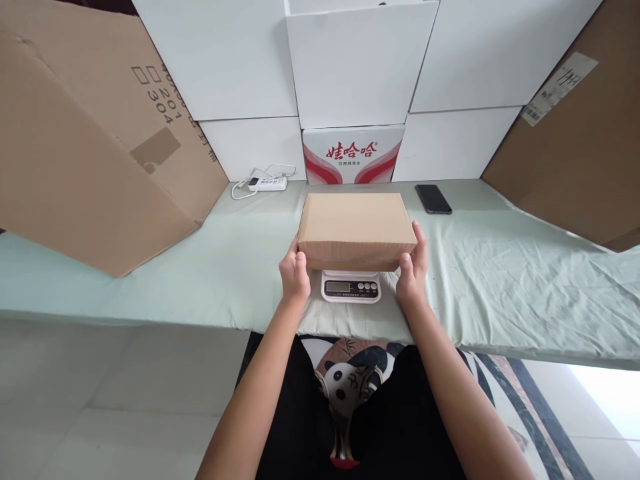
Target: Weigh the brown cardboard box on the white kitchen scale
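Note:
A closed flat brown cardboard box (356, 225) rests on a small white digital scale (351, 287) near the table's front edge. My left hand (295, 274) grips the box's near left corner. My right hand (413, 268) grips its near right corner. The scale's display and buttons show below the box, between my hands; I cannot read the display.
A pale green cloth (505, 280) covers the table. A black phone (433, 199) lies at the back right, a white power strip (267, 183) at the back left. White boxes and a red-printed carton (353, 155) line the back. Large brown cardboard sheets (90, 140) lean at both sides.

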The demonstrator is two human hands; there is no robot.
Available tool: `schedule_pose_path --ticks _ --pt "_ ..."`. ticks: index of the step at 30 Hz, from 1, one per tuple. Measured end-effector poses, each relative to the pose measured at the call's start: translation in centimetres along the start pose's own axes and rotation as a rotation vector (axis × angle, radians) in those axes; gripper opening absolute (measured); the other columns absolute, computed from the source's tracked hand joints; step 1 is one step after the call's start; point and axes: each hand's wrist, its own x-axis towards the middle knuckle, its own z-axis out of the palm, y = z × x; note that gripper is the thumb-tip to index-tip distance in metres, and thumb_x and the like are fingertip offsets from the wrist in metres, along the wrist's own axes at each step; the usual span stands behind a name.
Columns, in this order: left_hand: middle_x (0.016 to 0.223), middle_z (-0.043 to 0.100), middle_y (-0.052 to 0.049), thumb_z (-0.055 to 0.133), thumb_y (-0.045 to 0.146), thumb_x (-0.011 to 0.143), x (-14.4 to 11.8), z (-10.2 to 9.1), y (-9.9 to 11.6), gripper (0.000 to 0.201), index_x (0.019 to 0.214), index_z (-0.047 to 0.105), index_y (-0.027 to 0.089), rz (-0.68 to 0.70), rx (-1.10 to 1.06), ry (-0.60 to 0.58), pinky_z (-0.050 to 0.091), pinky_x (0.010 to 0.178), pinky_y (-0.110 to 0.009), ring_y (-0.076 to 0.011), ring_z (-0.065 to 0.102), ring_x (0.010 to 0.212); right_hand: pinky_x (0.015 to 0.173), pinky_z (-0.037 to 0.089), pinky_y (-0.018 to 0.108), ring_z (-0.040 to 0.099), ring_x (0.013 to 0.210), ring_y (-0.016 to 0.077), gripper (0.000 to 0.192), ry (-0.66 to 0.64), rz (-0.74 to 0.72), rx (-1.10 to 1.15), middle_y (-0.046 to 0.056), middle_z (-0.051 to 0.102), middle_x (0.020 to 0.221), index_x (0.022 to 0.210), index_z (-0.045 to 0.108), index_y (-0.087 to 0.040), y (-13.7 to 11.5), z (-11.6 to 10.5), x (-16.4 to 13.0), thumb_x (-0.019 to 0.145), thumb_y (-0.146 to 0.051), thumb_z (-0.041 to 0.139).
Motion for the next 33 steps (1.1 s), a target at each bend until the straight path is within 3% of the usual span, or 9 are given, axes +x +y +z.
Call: schedule_pose_path --ticks 10,16,21,26,33 --pt "0.121 0.086 -0.017 0.038 0.077 0.108 0.0 0.1 0.1 0.074 0.130 0.080 0.020 -0.005 0.015 -0.001 0.061 0.099 -0.045 -0.0356 0.078 0.119 0.133 0.047 0.066 0.054 0.162 0.0405 0.080 0.014 0.026 0.011 0.017 0.059 0.171 0.170 0.049 -0.027 -0.2 0.0 0.1 0.105 -0.073 0.053" --pt "0.112 0.086 -0.016 0.039 0.078 0.107 -0.1 0.0 0.0 0.075 0.126 0.080 0.019 -0.006 0.031 0.001 0.062 0.090 -0.043 -0.0344 0.079 0.108 0.130 0.051 0.064 0.059 0.158 0.0398 0.078 0.000 -0.011 0.009 0.017 0.060 0.170 0.171 0.050 -0.026 -0.1 -0.1 0.1 0.106 -0.069 0.053" --pt "0.119 0.086 -0.016 0.038 0.077 0.108 -0.2 -0.1 0.1 0.074 0.128 0.080 0.020 -0.023 0.034 -0.021 0.062 0.092 -0.043 -0.0347 0.079 0.114 0.126 0.055 0.064 0.061 0.155 0.0392 0.077 -0.001 -0.003 -0.032 0.017 0.061 0.171 0.171 0.049 -0.026 -0.5 -0.1 0.0 0.108 -0.068 0.050" --pt "0.114 0.086 -0.015 0.037 0.076 0.109 -0.3 -0.1 0.2 0.073 0.126 0.080 0.020 -0.029 0.026 -0.041 0.061 0.092 -0.042 -0.0337 0.079 0.115 0.132 0.046 0.071 0.053 0.160 0.0425 0.081 0.004 0.071 -0.069 0.017 0.057 0.172 0.172 0.048 -0.021 -0.9 -0.1 -0.2 0.106 -0.069 0.052" --pt "0.107 0.086 -0.014 0.040 0.078 0.108 -0.2 0.0 0.0 0.068 0.107 0.079 0.022 -0.097 0.026 0.018 0.061 0.088 -0.043 -0.0323 0.079 0.101 0.137 0.037 0.076 0.041 0.169 0.0450 0.080 -0.023 0.106 -0.056 0.014 0.063 0.163 0.171 0.049 -0.026 -1.3 -0.2 -0.1 0.105 -0.071 0.054"
